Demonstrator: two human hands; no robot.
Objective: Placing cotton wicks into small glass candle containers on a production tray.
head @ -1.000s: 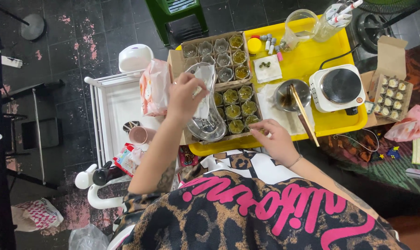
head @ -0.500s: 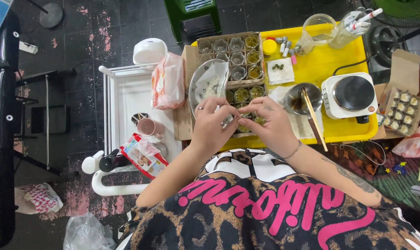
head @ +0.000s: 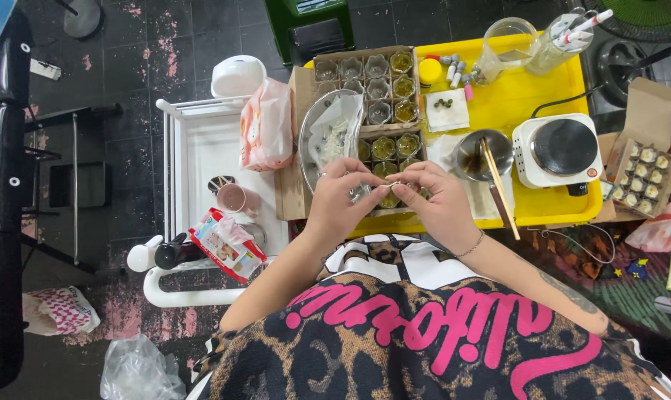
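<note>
While hovering over the jars (head: 386,148), the left hand (head: 340,198) and right hand (head: 440,201) are pinching a small piece (head: 394,183) between their fingertips.

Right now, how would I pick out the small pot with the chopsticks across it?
Start at the yellow tray. Near its right end sits a white single-burner hot plate. The dark metal pot stands directly left of it, just beyond the right hand; it is the only vessel with wooden chopsticks laid across its rim.
</note>
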